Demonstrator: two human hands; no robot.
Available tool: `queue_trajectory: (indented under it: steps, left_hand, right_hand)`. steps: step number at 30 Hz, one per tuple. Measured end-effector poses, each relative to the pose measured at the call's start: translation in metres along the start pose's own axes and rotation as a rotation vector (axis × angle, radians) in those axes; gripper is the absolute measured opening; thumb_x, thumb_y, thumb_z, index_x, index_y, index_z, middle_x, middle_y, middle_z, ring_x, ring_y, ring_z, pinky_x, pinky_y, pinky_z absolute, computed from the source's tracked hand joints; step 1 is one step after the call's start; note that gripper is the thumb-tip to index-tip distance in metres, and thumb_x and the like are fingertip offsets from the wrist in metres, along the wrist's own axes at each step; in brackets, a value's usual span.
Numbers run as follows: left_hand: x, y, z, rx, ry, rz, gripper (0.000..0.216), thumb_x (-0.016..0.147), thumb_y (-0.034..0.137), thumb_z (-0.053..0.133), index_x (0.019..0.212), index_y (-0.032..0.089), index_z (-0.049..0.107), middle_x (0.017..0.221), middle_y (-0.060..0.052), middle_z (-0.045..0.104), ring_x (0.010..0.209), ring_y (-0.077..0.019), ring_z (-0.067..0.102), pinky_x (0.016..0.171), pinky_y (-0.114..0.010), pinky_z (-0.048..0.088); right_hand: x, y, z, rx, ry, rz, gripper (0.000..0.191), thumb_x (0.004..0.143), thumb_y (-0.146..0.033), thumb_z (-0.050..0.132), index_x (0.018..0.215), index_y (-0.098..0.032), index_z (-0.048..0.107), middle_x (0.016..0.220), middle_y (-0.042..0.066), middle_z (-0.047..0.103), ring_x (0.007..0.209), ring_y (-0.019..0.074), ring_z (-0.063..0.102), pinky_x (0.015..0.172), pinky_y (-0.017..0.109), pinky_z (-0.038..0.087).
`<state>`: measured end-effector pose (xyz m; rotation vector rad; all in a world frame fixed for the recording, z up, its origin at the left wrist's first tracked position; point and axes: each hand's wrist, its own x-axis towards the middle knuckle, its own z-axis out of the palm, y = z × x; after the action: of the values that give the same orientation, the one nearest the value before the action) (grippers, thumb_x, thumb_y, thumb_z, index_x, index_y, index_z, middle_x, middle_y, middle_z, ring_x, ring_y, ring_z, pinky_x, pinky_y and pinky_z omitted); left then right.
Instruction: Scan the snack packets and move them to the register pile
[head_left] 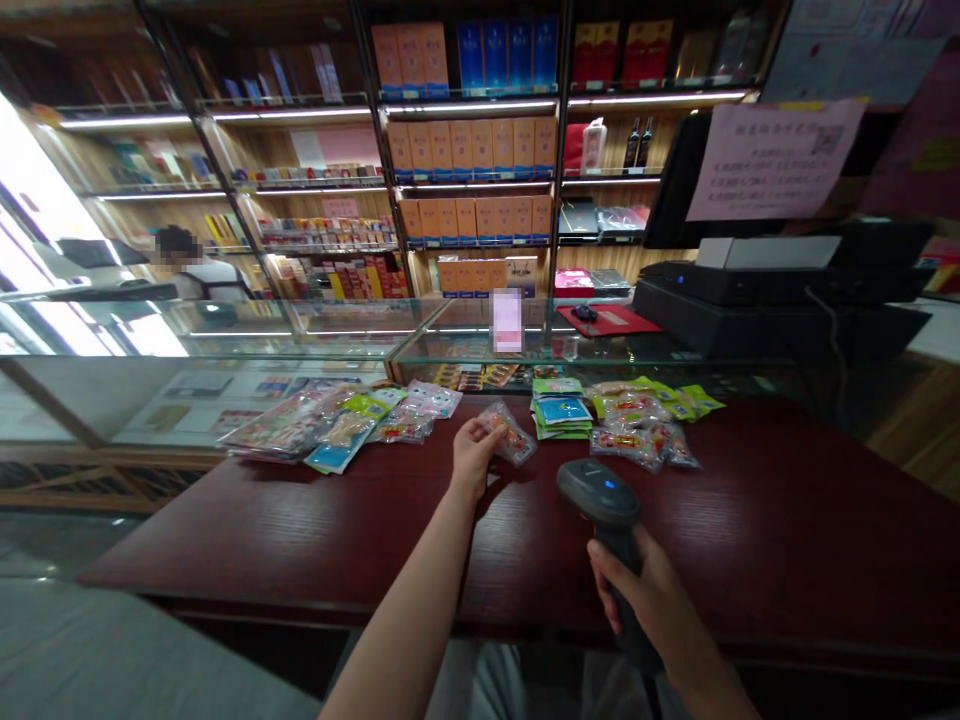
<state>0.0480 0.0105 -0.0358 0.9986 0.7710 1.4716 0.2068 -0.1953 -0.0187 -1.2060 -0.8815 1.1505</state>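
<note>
My left hand [472, 452] pinches a small clear snack packet [512, 434] and holds it just above the dark red counter [750, 520]. My right hand [645, 590] grips the handle of a black barcode scanner [598, 492], whose head with a blue light points toward the packet. To the left lies a pile of snack packets [341, 425]. A stack of green and blue packets [561, 408] sits just beyond the held one. More packets in clear and yellow-green wrappers [645, 425] lie to the right.
A glass display case [300, 340] runs along the counter's far edge. A black register machine [772, 290] with a paper notice [772, 160] stands at the right. Shelves of boxed goods [472, 150] fill the back wall. Another person [191, 265] is behind the glass at left.
</note>
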Motion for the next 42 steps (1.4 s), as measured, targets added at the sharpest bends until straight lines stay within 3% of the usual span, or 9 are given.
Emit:
queue_trajectory:
  steps: [3,7,12,18,24,34,42]
  left_hand:
    - [0.001,-0.004,-0.002,0.043,-0.006,-0.043,0.048,0.053,0.037,0.087,0.089,0.011,0.067,0.077,-0.006,0.072,0.061,-0.0154,0.065,0.061,-0.028,0.053]
    - [0.001,-0.007,-0.002,0.045,-0.032,-0.055,0.049,0.052,0.038,0.087,0.09,0.011,0.069,0.076,-0.006,0.072,0.06,-0.016,0.065,0.061,-0.03,0.054]
    - [0.003,-0.01,-0.003,0.035,-0.046,-0.04,0.045,0.055,0.036,0.086,0.088,0.012,0.069,0.077,-0.007,0.072,0.062,-0.0165,0.065,0.064,-0.032,0.055]
    - [0.007,-0.016,-0.003,0.063,-0.005,0.055,0.041,0.054,0.031,0.085,0.087,0.012,0.071,0.087,-0.009,0.073,0.078,-0.0193,0.068,0.076,-0.031,0.053]
    - [0.004,-0.014,-0.004,0.055,-0.041,-0.016,0.048,0.053,0.039,0.086,0.089,0.012,0.069,0.078,-0.006,0.072,0.064,-0.0169,0.065,0.066,-0.032,0.053]
    - [0.006,-0.012,-0.004,0.014,-0.028,0.018,0.05,0.053,0.034,0.086,0.093,0.014,0.065,0.087,-0.006,0.072,0.073,-0.0168,0.067,0.071,-0.03,0.054]
    - [-0.005,0.002,0.0,0.091,0.022,-0.01,0.044,0.051,0.032,0.085,0.076,0.017,0.051,0.073,0.001,0.064,0.069,-0.0147,0.065,0.066,-0.027,0.052]
  right_hand:
    - [-0.003,0.001,0.007,-0.135,-0.017,-0.033,0.038,0.074,-0.055,0.07,0.079,-0.021,0.055,0.042,-0.01,0.048,0.028,0.0066,0.04,0.028,0.016,0.034]
    - [-0.004,0.004,0.014,-0.202,-0.053,-0.042,0.038,0.074,-0.053,0.069,0.088,-0.019,0.06,0.042,-0.01,0.047,0.027,0.0078,0.039,0.026,0.017,0.031]
    - [-0.002,0.01,0.016,-0.192,-0.057,-0.021,0.04,0.073,-0.054,0.07,0.089,-0.018,0.061,0.043,-0.009,0.049,0.027,0.0081,0.039,0.027,0.018,0.032]
    - [-0.001,0.012,0.016,-0.189,-0.066,0.005,0.04,0.073,-0.054,0.069,0.087,-0.018,0.058,0.041,-0.01,0.049,0.028,0.0077,0.039,0.027,0.017,0.033]
    - [-0.003,0.011,0.015,-0.156,-0.032,0.016,0.046,0.071,-0.055,0.071,0.095,-0.018,0.06,0.044,-0.01,0.051,0.028,0.0081,0.041,0.027,0.018,0.034]
    - [-0.004,0.01,0.006,-0.117,-0.014,-0.022,0.051,0.071,-0.056,0.072,0.1,-0.016,0.061,0.048,-0.008,0.052,0.031,0.0081,0.044,0.027,0.018,0.036]
    - [-0.008,0.005,-0.008,-0.007,0.048,0.019,0.053,0.068,-0.056,0.075,0.099,-0.016,0.06,0.049,-0.009,0.054,0.032,0.0077,0.046,0.028,0.017,0.038]
